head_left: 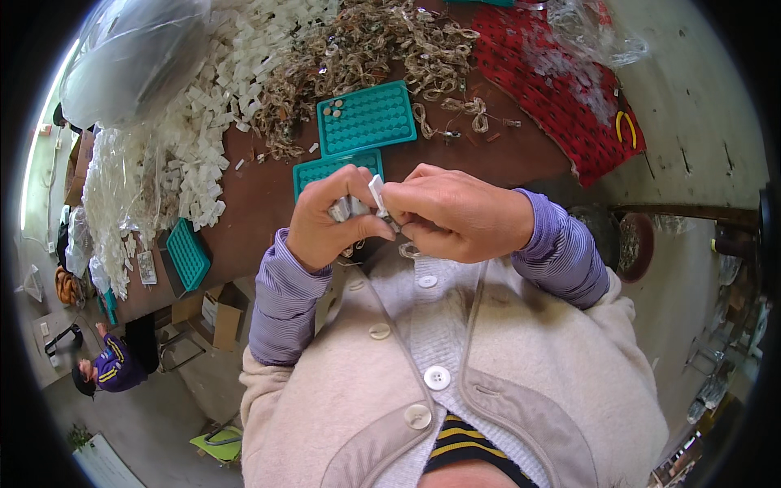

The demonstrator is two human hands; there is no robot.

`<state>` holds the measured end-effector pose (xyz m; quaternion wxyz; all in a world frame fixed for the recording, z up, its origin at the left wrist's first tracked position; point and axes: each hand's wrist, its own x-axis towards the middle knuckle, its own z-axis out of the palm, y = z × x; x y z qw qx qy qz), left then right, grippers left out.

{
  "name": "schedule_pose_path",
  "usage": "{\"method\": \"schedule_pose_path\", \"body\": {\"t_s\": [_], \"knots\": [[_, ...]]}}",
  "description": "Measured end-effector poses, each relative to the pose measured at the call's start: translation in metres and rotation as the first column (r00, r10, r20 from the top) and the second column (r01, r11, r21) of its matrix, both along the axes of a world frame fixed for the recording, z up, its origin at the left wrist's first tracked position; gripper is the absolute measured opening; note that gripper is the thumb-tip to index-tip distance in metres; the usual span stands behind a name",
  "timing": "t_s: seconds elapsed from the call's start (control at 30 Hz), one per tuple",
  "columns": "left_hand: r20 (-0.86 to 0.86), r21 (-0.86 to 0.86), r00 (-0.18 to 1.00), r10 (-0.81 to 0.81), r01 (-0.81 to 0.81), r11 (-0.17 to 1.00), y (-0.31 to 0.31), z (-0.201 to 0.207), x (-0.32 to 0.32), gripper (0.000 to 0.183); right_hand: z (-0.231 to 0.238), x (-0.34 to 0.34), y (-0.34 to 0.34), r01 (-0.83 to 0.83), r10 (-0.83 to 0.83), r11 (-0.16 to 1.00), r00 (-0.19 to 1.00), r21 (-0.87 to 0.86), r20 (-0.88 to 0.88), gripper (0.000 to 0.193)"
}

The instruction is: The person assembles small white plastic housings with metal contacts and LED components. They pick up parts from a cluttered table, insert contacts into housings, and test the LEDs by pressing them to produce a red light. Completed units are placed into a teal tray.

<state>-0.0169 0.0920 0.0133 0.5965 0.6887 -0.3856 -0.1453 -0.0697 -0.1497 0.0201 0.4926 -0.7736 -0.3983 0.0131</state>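
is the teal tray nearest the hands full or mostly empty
Cannot tell. The teal tray is largely hidden behind the left hand; the visible strip shows rows of holes, too small to judge.

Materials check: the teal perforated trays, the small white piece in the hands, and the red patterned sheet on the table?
Teal perforated trays: likely moulded plastic, matte, with uniform colour and regular round holes. Small white piece, pinched between left hand and right hand: looks like plastic, smooth, too small to be sure. Red patterned sheet: seemingly woven fabric, since it lies draped and creased.

The hands [382, 215] hide most of the small white piece [377, 193] pinched between them. The lower teal tray [321, 171] sits half covered behind the fingers.
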Motion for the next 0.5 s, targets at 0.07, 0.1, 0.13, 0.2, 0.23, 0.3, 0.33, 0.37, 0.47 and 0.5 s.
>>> {"method": "schedule_pose_path", "body": {"t_s": [0.07,0.1,0.13,0.2,0.23,0.3,0.33,0.37,0.47,0.5], "knots": [[0.085,0.052,0.996,0.029,-0.033,0.998,-0.006,0.003,-0.001,0.035,-0.001,-0.001,-0.002,0.040,-0.040,0.999,0.998,-0.007,0.046,0.017],[0.189,0.111,0.980,0.065,-0.087,0.990,-0.007,0.006,-0.005,0.034,-0.001,-0.003,-0.002,0.104,-0.100,0.994,0.988,-0.032,0.114,0.017],[0.292,0.163,0.952,0.095,-0.147,0.976,-0.010,0.008,-0.010,0.033,-0.001,-0.004,-0.002,0.165,-0.152,0.985,0.971,-0.056,0.187,0.017],[0.324,0.183,0.922,0.210,-0.280,0.942,-0.014,0.013,-0.022,0.030,-0.002,-0.007,0.001,0.311,-0.293,0.950,0.913,-0.022,0.285,0.017],[0.344,0.200,0.898,0.275,-0.356,0.913,-0.016,0.014,-0.030,0.029,-0.003,-0.008,0.002,0.376,-0.348,0.926,0.876,-0.022,0.334,0.017],[-0.071,0.159,0.906,0.418,-0.403,0.901,-0.020,0.014,-0.042,0.020,-0.005,-0.010,0.006,0.437,-0.437,0.897,0.848,0.068,0.300,0.016],[-0.215,0.112,0.874,0.435,-0.420,0.900,-0.021,0.013,-0.045,0.019,-0.006,-0.011,0.009,0.471,-0.478,0.877,0.836,0.093,0.270,0.016],[-0.367,0.069,0.822,0.435,-0.443,0.894,-0.021,0.012,-0.047,0.019,-0.007,-0.012,0.012,0.489,-0.499,0.866,0.834,0.104,0.235,0.016],[-0.500,0.038,0.751,0.430,-0.477,0.878,-0.019,0.007,-0.050,0.022,-0.010,-0.019,0.020,0.556,-0.564,0.826,0.818,0.093,0.116,0.016],[-0.546,0.026,0.720,0.429,-0.498,0.867,-0.017,0.005,-0.050,0.022,-0.012,-0.021,0.024,0.577,-0.583,0.812,0.808,0.084,0.087,0.016]]}}
